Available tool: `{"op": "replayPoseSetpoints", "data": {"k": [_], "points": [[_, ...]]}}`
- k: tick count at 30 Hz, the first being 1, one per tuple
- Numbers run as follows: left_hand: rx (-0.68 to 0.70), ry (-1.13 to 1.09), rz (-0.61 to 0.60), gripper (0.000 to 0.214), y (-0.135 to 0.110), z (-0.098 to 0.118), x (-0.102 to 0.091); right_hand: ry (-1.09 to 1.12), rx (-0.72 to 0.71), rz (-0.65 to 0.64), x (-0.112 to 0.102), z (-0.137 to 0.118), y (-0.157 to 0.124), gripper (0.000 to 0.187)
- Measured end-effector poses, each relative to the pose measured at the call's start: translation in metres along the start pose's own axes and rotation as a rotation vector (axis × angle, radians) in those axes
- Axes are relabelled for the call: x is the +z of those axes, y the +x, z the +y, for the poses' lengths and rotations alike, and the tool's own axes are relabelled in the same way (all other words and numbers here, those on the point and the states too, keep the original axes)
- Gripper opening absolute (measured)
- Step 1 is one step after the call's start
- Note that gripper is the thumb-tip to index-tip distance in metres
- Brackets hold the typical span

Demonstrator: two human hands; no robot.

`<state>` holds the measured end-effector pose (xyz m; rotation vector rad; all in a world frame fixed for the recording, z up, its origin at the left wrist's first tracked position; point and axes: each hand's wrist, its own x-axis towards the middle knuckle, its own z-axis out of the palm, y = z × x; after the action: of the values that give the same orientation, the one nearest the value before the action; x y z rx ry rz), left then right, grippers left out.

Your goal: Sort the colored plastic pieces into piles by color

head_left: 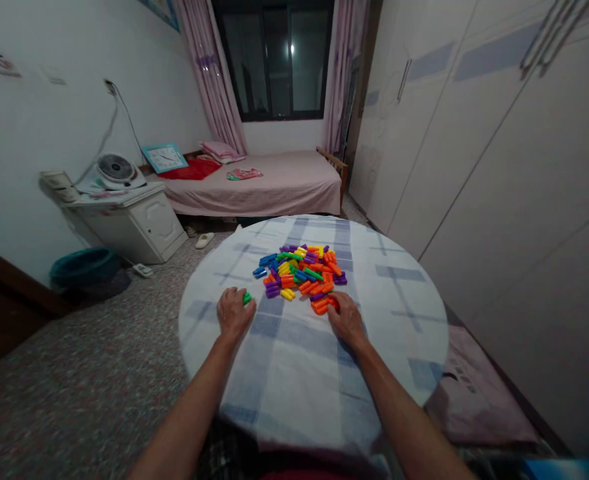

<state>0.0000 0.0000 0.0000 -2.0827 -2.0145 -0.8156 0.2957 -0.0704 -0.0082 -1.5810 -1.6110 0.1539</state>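
Note:
A heap of small plastic pieces [301,271] in orange, blue, purple, yellow and green lies on a round table [404,313] under a blue-and-white checked cloth. My left hand [233,312] rests on the cloth left of the heap, fingers curled over a green piece [247,298]. On the other side, my right hand [345,316] sits at the heap's near edge with its fingers closed on an orange piece [323,305].
Beyond the table stands a bed [269,183] with a pink cover below a dark window. A white cabinet [134,223] with a fan on top is at the left wall, and a teal basin [83,265] sits on the floor. White wardrobes [499,153] line the right side.

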Motion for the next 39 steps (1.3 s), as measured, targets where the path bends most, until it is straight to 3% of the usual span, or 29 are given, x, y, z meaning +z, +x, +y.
{"op": "replayPoseSetpoints", "data": {"k": [4, 8, 12, 16, 21, 27, 34, 39], "points": [[0.172, -0.099, 0.085, 0.035, 0.011, 0.038, -0.002, 0.005, 0.001, 0.011, 0.001, 0.002, -0.001, 0.031], [0.446, -0.168, -0.031, 0.035, 0.028, 0.088, -0.003, 0.010, -0.004, 0.016, 0.001, 0.002, -0.001, 0.031], [0.462, -0.087, -0.140, 0.032, 0.037, 0.119, 0.008, 0.010, -0.020, 0.013, 0.001, 0.003, 0.000, 0.030], [0.388, -0.056, -0.193, 0.028, 0.038, 0.123, 0.019, 0.012, -0.026, 0.009, 0.001, 0.004, 0.000, 0.029], [0.448, -0.146, -0.180, 0.028, 0.036, 0.117, 0.023, 0.026, -0.007, -0.003, -0.001, 0.001, -0.001, 0.030], [0.518, -0.172, -0.158, 0.013, 0.040, 0.115, 0.021, 0.136, 0.061, 0.024, -0.004, -0.004, 0.002, 0.032], [0.391, -0.373, -0.029, 0.016, 0.045, 0.121, 0.013, 0.171, 0.273, 0.178, -0.002, 0.013, 0.048, 0.038], [0.406, -0.382, -0.119, 0.015, 0.052, 0.139, 0.010, 0.126, 0.299, 0.282, 0.005, 0.027, 0.065, 0.038]]}}
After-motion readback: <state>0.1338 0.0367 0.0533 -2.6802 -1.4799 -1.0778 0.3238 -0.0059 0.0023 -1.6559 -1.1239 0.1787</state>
